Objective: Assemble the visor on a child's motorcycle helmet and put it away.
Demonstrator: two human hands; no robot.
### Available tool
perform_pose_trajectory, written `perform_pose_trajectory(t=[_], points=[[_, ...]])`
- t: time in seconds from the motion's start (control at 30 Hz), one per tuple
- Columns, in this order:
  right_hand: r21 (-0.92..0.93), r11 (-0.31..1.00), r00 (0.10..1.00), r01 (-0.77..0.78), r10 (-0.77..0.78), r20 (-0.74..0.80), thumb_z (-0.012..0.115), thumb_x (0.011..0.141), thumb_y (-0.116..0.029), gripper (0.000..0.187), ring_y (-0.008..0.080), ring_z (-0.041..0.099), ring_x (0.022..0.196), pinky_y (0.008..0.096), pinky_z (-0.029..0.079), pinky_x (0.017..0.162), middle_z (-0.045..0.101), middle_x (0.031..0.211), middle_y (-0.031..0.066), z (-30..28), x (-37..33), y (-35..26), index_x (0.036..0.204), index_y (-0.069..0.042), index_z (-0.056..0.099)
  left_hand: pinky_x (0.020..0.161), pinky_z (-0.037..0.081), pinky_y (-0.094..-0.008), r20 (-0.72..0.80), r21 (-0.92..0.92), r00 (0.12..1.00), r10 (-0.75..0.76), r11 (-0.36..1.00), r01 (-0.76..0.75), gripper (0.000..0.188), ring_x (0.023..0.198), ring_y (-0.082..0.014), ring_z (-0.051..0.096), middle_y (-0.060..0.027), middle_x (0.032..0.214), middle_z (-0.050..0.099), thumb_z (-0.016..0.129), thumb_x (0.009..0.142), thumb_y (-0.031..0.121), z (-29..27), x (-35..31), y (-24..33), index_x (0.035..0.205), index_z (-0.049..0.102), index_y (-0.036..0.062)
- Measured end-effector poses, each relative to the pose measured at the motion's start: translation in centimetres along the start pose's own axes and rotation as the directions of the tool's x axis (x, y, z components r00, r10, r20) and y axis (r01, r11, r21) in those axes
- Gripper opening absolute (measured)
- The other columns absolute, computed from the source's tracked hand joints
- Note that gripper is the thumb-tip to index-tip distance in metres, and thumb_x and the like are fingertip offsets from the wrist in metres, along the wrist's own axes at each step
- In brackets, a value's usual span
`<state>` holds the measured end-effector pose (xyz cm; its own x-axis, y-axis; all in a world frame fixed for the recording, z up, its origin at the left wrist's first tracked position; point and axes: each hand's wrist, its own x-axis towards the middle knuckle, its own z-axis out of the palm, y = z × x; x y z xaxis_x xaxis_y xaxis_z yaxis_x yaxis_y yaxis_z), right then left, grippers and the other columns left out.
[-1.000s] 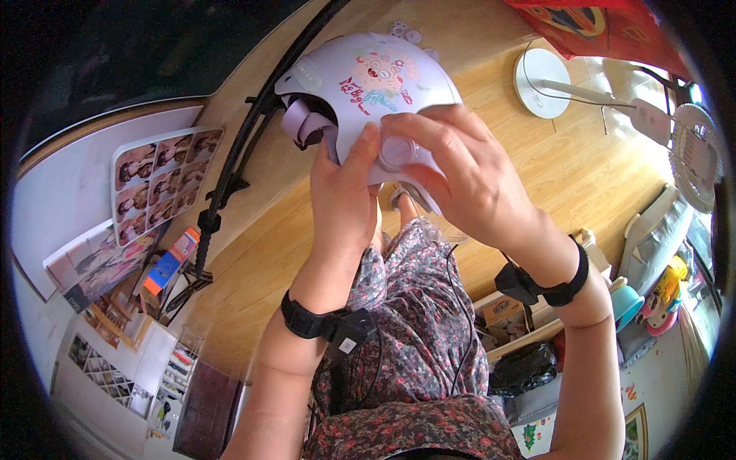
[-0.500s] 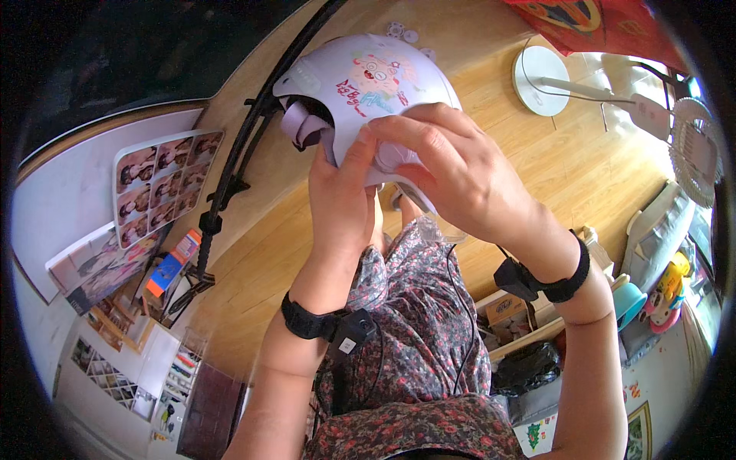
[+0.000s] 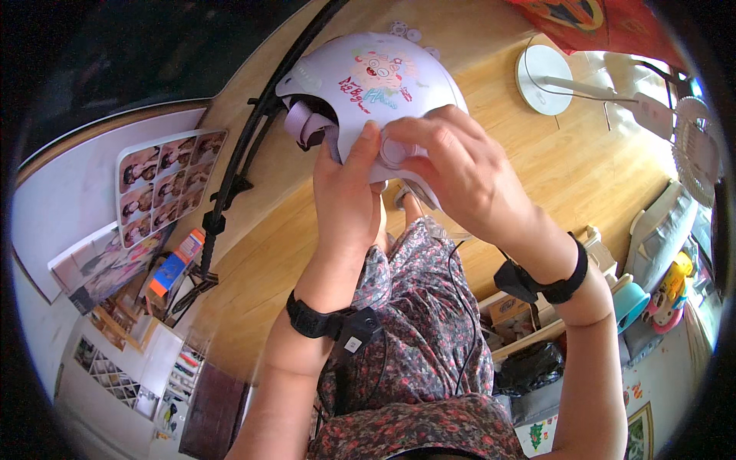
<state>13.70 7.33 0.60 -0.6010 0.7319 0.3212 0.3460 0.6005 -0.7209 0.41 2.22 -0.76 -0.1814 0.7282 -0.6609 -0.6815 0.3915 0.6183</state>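
Observation:
A pale lavender helmet with a colourful cartoon print is held up in front of me. My left hand is closed on its lower rim, thumb pressed on the outer shell and the other fingers hidden beneath. A lilac strap loops out of the helmet's opening beside that hand. On the shell's side sits a round, pale disc. My right hand curls over this disc, its index finger and thumb at the disc's edge. A clear visor-like edge shows below the right fingers.
A black stand arm runs diagonally on the left, near a photo sheet. On the wooden floor at right stands a white round-based fan. Open boxes and a black bag lie right of my legs.
My right index finger and thumb have shifted right on the shell, leaving more of the round disc uncovered. The helmet has moved slightly right with my left hand still on its rim.

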Motion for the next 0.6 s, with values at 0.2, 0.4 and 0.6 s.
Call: perform_pose_trajectory(t=[0.2,0.4,0.6], points=[[0.012,0.999,0.998,0.043,-0.043,-0.037,0.07,0.061,-0.004,0.039,0.0208,0.054,0.07,0.032,0.046,0.061,0.059,0.086,0.0049,-0.5,1.0,0.4,0.097,-0.002,0.054,0.077,0.05,-0.0313,-0.012,0.03,1.0,0.015,0.999,-0.015,0.032,0.097,-0.0199,0.057,-0.0103,0.108,0.055,0.055,0.087,0.016,0.7,-0.3,0.0,0.114,0.048,0.0003],[-0.044,0.989,0.983,-0.139,0.143,0.114,0.07,0.061,-0.003,0.041,0.021,0.056,0.074,0.0313,0.046,0.061,0.059,0.087,0.0049,-0.7,0.6,-0.1,0.098,-0.003,0.054,0.076,0.05,-0.0311,0.003,-0.022,0.999,0.047,0.999,-0.047,0.03,0.097,-0.02,0.058,-0.0107,0.107,0.056,0.055,0.087,0.015,0.4,-0.1,-0.2,0.111,0.05,-0.0018],[-0.079,0.979,0.969,-0.189,0.199,0.144,0.068,0.065,-0.002,0.035,0.0245,0.057,0.075,0.0328,0.047,0.064,0.06,0.088,0.008,-0.5,0.8,-0.4,0.097,-0.002,0.053,0.079,0.048,-0.029,-0.011,0.215,1.0,0.013,0.977,-0.01,0.029,0.095,-0.0164,0.056,-0.0093,0.106,0.055,0.052,0.088,0.008,0.0,-0.5,0.1,0.115,0.044,0.0015]])
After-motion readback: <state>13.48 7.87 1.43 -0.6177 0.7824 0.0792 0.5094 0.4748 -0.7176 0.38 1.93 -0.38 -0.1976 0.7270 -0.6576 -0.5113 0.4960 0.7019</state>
